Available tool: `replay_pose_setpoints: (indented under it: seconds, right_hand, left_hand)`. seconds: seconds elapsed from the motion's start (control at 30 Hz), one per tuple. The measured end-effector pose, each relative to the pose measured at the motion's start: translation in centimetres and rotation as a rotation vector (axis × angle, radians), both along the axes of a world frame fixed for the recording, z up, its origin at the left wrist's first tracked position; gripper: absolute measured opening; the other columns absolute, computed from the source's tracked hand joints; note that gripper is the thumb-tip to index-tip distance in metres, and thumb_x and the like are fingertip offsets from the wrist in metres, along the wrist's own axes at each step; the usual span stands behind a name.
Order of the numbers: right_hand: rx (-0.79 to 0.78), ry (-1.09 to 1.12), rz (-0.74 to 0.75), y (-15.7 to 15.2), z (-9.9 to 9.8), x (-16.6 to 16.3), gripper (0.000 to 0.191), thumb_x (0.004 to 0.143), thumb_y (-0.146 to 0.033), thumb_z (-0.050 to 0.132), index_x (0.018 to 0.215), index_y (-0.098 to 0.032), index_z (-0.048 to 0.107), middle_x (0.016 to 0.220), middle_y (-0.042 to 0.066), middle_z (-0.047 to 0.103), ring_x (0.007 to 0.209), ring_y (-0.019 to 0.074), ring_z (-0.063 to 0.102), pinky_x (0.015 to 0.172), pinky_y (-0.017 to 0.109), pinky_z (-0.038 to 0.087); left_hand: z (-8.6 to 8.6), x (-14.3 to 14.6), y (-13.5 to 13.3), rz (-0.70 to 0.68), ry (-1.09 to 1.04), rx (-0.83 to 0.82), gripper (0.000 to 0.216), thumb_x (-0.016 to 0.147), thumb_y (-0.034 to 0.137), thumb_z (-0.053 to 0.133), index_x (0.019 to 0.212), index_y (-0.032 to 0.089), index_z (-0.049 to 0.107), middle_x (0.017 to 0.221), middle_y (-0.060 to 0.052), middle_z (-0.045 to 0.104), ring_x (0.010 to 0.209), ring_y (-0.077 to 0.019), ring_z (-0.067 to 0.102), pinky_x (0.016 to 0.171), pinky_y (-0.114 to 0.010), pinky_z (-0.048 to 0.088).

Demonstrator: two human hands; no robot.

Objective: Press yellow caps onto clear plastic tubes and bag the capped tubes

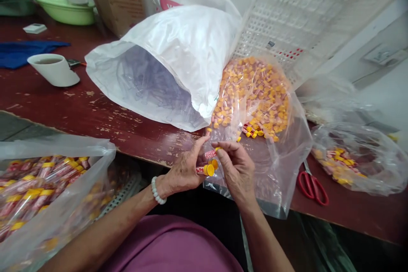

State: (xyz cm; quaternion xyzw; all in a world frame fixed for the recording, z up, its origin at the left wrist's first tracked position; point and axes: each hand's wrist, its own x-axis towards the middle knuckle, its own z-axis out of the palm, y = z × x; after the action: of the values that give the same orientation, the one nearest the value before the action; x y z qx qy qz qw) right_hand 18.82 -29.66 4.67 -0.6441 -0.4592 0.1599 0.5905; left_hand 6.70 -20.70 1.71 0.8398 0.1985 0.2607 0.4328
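Note:
My left hand, with a pale bead bracelet at the wrist, is closed around a few small red-and-white printed tubes; a yellow cap shows at the end of one. Close beside it, my right hand pinches a yellow-ended piece between thumb and forefinger, next to a red-patterned tube. How far the fingers touch that tube is hard to make out. Just beyond both hands lies a clear plastic bag full of yellow-capped pieces. A large white sack gapes open behind my left hand, with thin clear items inside.
Red-handled scissors and a smaller clear bag lie on the right of the worn red table. Long yellow-capped tubes fill a bag at lower left. A white cup stands at left; a white crate leans behind.

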Motion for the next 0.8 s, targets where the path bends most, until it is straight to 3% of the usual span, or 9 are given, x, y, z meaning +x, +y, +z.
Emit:
replay_pose_setpoints:
  seconds: [0.1,0.27,0.37,0.47,0.63,0.73,0.8]
  right_hand:
    - [-0.065,-0.121,0.111,-0.5,-0.6,0.1,0.020,0.087,-0.034,0.055,0.104,-0.025,0.062,0.105,0.004,0.066,0.098,0.0179,0.061,0.088,0.036,0.048]
    - [-0.018,-0.280,0.090,-1.7,-0.3,1.2,0.025,0.089,-0.023,0.043,0.111,-0.025,0.055,0.138,0.005,0.044,0.128,0.0221,0.040,0.106,0.047,0.033]
    - [-0.100,-0.557,0.195,-2.0,-0.5,1.1,0.047,0.074,-0.006,0.045,0.116,-0.026,0.054,0.147,0.003,0.031,0.133,0.0243,0.032,0.108,0.051,0.028]
    - [-0.158,-0.697,0.274,-2.0,-1.4,0.7,0.067,0.060,0.003,0.040,0.119,-0.027,0.052,0.147,0.001,0.031,0.133,0.0241,0.031,0.107,0.052,0.029]
    - [-0.189,-0.490,0.330,-1.3,-2.4,0.5,0.070,0.061,0.002,0.038,0.124,-0.028,0.048,0.149,0.002,0.026,0.133,0.0225,0.033,0.106,0.049,0.035]
    - [-0.144,-0.351,0.278,-1.0,-1.8,0.3,0.067,0.070,-0.004,0.041,0.133,-0.027,0.036,0.150,0.005,0.021,0.137,0.0236,0.028,0.106,0.048,0.035]
    - [-0.125,-0.376,0.274,-0.8,-1.3,-0.1,0.068,0.076,-0.013,0.048,0.139,-0.026,0.026,0.151,0.008,0.019,0.139,0.0255,0.023,0.107,0.050,0.034]
  left_hand:
    - [0.0,-0.1,-0.1,-0.020,-0.021,-0.009,0.077,0.072,0.015,0.058,0.140,0.016,0.021,0.131,-0.016,0.050,0.105,-0.0239,0.058,0.089,-0.035,0.045]
    - [0.1,-0.2,0.0,-0.013,0.018,-0.050,0.077,0.071,0.014,0.056,0.140,0.015,0.021,0.110,-0.010,0.060,0.074,-0.0155,0.060,0.068,-0.028,0.048]
    - [-0.2,-0.2,0.0,-0.022,0.023,-0.028,0.076,0.070,0.013,0.054,0.140,0.016,0.022,0.107,-0.009,0.061,0.071,-0.0148,0.059,0.065,-0.027,0.046]
    - [-0.6,-0.1,-0.1,-0.022,0.077,0.012,0.071,0.070,0.010,0.051,0.137,0.016,0.029,0.099,-0.007,0.063,0.076,-0.0180,0.061,0.068,-0.028,0.045]
    - [-0.4,0.0,0.2,0.022,0.037,-0.083,0.069,0.067,0.011,0.055,0.133,0.017,0.035,0.108,-0.008,0.060,0.082,-0.0178,0.059,0.072,-0.029,0.045]
    - [0.0,-0.4,0.8,0.026,-0.027,-0.249,0.071,0.062,0.013,0.063,0.128,0.018,0.038,0.105,-0.005,0.059,0.078,-0.0149,0.057,0.070,-0.027,0.046]
    - [0.0,-0.8,1.1,0.040,-0.058,-0.396,0.071,0.057,0.010,0.065,0.124,0.018,0.042,0.099,-0.003,0.058,0.075,-0.0131,0.055,0.067,-0.024,0.045]
